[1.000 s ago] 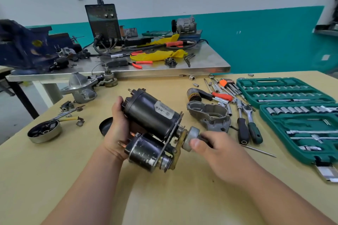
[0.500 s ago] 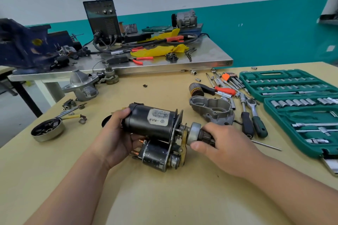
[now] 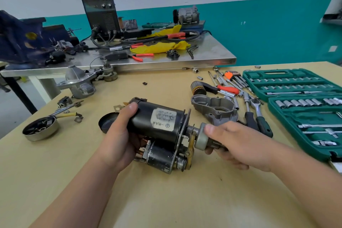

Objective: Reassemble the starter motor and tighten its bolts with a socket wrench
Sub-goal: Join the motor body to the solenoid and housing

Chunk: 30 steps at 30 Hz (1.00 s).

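A: Item 1, nearest?
B: Starter motor [image 3: 157, 126], black body, label up, lying sideways low over the wooden bench [image 3: 166, 200], approx. mid-bench. Can't tell if it's touching the top. Smaller solenoid cyl. [image 3: 159, 157] is hanging under the main body.
A: Hands?
B: Left hand [image 3: 120, 135] is wrapping the motor's rear end, thumb on top, fingers curled beneath. Right hand [image 3: 233, 144] is gripping the grey drive gear assy [image 3: 201, 139] at the shaft end, thumb pressing its rim, fingers curled under.
A: Next row back?
B: Black round cap [image 3: 106, 123] is lying just behind the left hand. Alu. nose housing [image 3: 214, 109] is sitting just behind the right hand, hollow side up. Two ratchets [image 3: 259, 114] w/ dark handles are lying beside it, on its right. Green socket case [image 3: 305, 113] is lying open along the bench's right edge, sockets in rows.
A: Left side?
B: Metal dish [image 3: 41, 130] w/ small parts in it is sitting well left of the motor.
A: Further back?
B: Red-handled driver [image 3: 227, 89], hex key set [image 3: 234, 77] and loose sockets are lying near the case. Second alu. casting [image 3: 79, 84] is standing at the bench's back-left.
A: Farthest?
B: Steel table [image 3: 166, 59] is standing behind the bench, carrying a black welder unit [image 3: 100, 15], yellow cloth [image 3: 159, 47] and, at left, a blue vise [image 3: 22, 39].
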Each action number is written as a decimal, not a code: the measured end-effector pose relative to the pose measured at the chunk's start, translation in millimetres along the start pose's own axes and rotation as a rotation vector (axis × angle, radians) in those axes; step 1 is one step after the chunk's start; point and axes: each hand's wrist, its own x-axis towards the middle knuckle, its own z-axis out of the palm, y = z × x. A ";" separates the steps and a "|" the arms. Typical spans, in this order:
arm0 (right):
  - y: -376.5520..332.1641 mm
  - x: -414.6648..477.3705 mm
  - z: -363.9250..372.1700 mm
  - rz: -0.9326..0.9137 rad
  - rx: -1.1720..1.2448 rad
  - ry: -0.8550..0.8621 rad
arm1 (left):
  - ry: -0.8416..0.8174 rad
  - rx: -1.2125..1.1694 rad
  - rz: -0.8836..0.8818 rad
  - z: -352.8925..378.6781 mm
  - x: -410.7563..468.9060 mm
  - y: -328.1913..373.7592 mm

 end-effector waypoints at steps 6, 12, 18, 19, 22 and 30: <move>-3.7 -10.6 20.9 -0.221 -0.621 0.267 | -0.085 0.129 0.155 7.8 -12.3 0.3; 3.2 -12.8 37.3 -0.296 -0.467 0.383 | -0.103 0.271 0.265 14.6 -18.7 6.4; 6.3 -10.2 37.0 -0.354 -0.384 0.455 | -0.155 0.395 0.184 18.7 -15.4 26.3; 6.5 -9.9 36.7 -0.374 -0.389 0.465 | -0.166 0.406 0.171 19.9 -14.9 27.9; 8.8 -8.9 34.6 -0.405 -0.384 0.471 | -0.157 0.390 0.140 24.5 -15.3 26.0; 17.1 -7.9 27.7 -0.420 -0.304 0.439 | -0.059 0.372 0.091 37.3 -29.9 17.7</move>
